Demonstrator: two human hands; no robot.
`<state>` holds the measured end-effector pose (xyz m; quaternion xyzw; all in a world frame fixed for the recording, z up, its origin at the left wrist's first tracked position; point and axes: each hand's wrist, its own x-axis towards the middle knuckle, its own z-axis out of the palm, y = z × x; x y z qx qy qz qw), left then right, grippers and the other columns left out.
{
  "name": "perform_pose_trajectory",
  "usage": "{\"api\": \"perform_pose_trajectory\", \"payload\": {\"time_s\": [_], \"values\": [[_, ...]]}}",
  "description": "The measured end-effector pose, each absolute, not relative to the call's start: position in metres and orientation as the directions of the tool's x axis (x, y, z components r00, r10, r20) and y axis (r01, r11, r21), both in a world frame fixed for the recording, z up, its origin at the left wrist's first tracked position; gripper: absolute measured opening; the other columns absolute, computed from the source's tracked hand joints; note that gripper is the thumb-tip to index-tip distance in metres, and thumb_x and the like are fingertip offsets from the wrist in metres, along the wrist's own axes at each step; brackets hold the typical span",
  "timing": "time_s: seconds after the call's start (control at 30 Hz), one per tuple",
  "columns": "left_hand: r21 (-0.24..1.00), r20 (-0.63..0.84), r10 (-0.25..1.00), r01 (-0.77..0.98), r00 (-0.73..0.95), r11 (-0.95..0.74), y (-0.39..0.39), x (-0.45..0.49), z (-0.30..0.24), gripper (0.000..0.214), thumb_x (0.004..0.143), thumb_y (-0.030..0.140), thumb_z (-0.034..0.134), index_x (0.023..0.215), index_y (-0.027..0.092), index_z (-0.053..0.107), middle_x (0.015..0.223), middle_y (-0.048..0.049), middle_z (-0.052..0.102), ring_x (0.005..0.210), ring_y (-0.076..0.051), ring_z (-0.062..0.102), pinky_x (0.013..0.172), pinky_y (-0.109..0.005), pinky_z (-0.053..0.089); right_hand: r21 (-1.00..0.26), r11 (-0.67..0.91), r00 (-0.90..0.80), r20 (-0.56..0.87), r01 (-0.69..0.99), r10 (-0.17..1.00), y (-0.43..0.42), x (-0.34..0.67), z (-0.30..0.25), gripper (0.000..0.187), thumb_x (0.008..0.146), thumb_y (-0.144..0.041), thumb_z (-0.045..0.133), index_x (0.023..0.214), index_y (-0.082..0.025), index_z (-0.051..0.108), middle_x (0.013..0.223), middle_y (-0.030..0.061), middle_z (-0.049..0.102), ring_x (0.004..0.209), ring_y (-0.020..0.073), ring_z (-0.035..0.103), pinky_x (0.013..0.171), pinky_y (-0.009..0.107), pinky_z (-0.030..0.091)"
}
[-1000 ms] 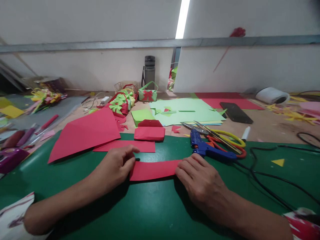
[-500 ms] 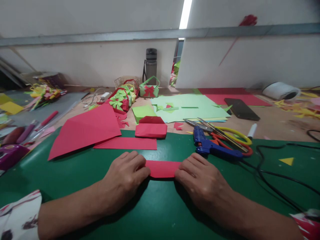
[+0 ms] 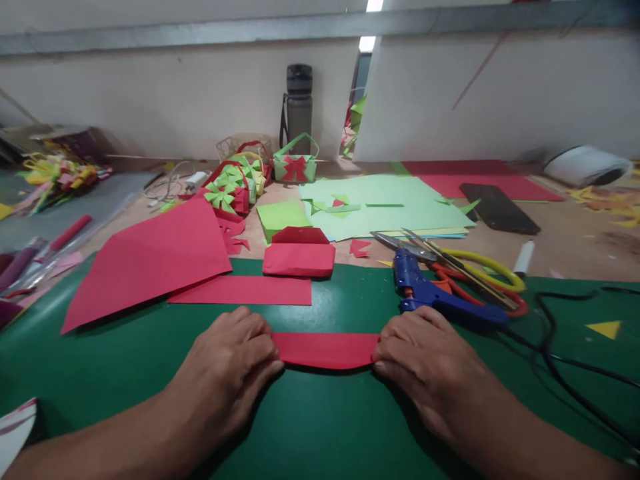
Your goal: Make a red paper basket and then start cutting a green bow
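A folded red paper strip (image 3: pixel 325 349) lies flat on the green mat (image 3: pixel 320 427) in front of me. My left hand (image 3: pixel 227 363) covers its left end, fingers close together and pressed down on the paper. My right hand (image 3: pixel 425 363) presses its right end the same way. Only the middle stretch of the strip shows between the two hands. Its near edge bows slightly toward me.
Just beyond lie a longer red strip (image 3: pixel 245 291), a large red sheet (image 3: pixel 150 260) and a folded red piece (image 3: pixel 299 257). A blue glue gun (image 3: pixel 435 297), scissors (image 3: pixel 475 270) and a black cable (image 3: pixel 565 353) sit right. Farther back: light green sheets (image 3: pixel 385 213), a phone (image 3: pixel 497 208), paper baskets (image 3: pixel 295 163), a bottle (image 3: pixel 299 103).
The strip has gone from a wider piece to a narrower folded band. Both hands drew close together over it, then slid apart toward its ends. The view tilted downward.
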<state>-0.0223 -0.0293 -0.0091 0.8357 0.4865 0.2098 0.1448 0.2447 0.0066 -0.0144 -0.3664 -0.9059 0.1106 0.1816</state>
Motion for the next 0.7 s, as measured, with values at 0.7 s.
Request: {"api": "perform_pose_trajectory", "payload": {"time_s": [0.7], "values": [[0.519,-0.014,0.963,0.825,0.271,-0.224,-0.033,-0.044,0.002,0.027,0.087,0.027,0.046,0.062,0.018,0.051,0.066,0.0,0.051,0.064,-0.015,0.047,0.059,-0.027,0.036,-0.208,0.677,-0.638,0.229,0.706,0.735,0.001,0.244,-0.007,0.031,0.088,-0.024,0.043,0.06,-0.02,0.053,0.057,0.0021,0.054,0.052,0.0175,0.046,0.054,0.03,0.029]]}}
